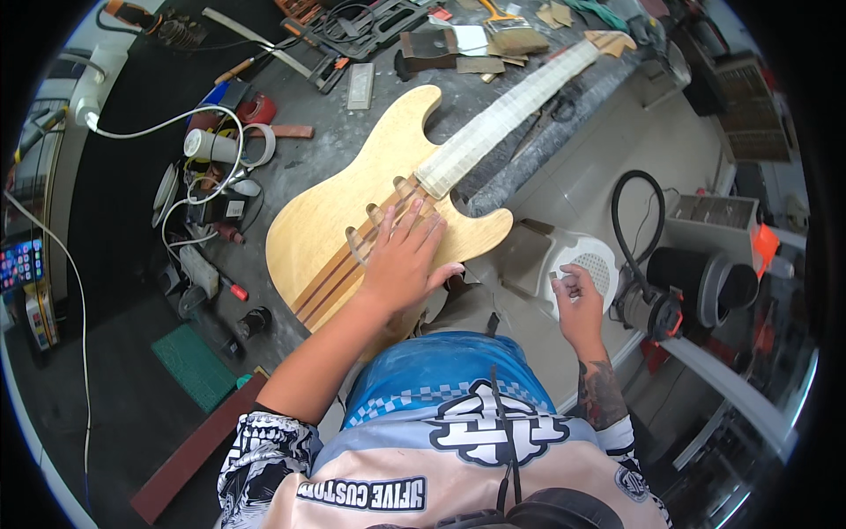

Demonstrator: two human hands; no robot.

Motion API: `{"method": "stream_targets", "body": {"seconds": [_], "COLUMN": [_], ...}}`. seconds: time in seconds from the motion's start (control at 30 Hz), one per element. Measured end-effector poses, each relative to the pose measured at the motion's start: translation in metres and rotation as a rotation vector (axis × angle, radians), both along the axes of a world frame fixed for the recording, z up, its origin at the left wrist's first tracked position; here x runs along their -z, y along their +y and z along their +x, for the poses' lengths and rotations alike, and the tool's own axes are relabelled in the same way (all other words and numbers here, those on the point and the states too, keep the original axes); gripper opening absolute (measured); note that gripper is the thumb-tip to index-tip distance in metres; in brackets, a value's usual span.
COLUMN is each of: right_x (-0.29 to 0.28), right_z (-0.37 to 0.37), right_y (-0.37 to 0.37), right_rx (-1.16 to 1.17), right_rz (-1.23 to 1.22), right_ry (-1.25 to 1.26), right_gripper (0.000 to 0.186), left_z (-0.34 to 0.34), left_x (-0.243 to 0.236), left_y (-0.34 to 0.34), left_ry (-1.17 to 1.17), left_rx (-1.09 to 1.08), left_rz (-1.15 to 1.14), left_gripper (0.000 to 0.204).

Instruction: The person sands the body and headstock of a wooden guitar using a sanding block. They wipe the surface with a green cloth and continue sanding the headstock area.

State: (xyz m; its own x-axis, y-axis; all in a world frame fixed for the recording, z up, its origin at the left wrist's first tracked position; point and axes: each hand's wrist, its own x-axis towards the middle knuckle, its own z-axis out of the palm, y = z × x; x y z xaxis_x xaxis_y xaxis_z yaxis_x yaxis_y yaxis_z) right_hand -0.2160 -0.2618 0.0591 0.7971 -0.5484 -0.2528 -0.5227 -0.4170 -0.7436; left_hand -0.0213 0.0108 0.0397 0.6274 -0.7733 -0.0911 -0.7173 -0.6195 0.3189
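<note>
Head view: one guitar [330,212] lies on the worktop [322,154], its pale body directly beneath the left hand [407,251] and its neck [511,115], wrapped in whitish material, running away to the upper right. The left hand touches the body just below the neck joint; the right hand [580,300] is clear of the guitar, to its right and over the stool [595,251]. Count: one guitar, with three rounded cut-outs visible beside the left hand; one brush [508,22], one grey block [359,86], one tape roll [270,143] and one green mat [196,368] on the worktop; one stool. Left hand: palm down, opened out, fingers extended and slightly parted, thumb out to the right, gripping nothing; its forearm slants up and right from the lower left. Right hand: raised, fingers curled toward the thumb, forearm rising from the lower right; whether anything is pinched at its fingertips cannot be determined.
</note>
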Motion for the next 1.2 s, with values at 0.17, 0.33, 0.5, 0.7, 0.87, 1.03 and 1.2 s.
{"method": "stream_targets", "body": {"seconds": [0.17,0.33,0.5,0.7,0.87,1.03,1.2], "right_x": [-0.007,-0.004,0.007,0.018,0.017,0.011,0.017], "right_z": [-0.044,-0.11,-0.182,-0.238,-0.25,-0.252,-0.242], "right_y": [0.038,0.093,0.146,0.19,0.204,0.205,0.201], "right_rx": [0.143,0.303,0.53,0.664,0.693,0.7,0.733], "right_rz": [-0.019,-0.082,-0.017,-0.037,-0.05,-0.059,0.095], "right_ry": [-0.008,0.017,0.051,0.067,0.058,0.08,-0.037], "right_gripper": [0.025,0.026,0.026,0.024,0.024,0.025,0.028], "left_z": [0.06,0.049,0.022,0.007,0.01,0.047,0.075], "left_x": [0.026,0.03,0.03,0.031,0.025,0.025,0.046], "left_y": [0.008,-0.004,-0.005,-0.007,-0.005,0.013,0.016], "left_ry": [-0.103,-0.019,-0.079,-0.12,-0.01,0.014,-0.162], "left_rx": [-0.241,-0.072,-0.024,0.033,0.285,0.15,0.0], "left_rz": [-0.066,0.001,-0.047,-0.108,-0.181,-0.179,-0.113], "left_gripper": [0.097,0.101,0.098,0.084,0.072,0.076,0.083]}}
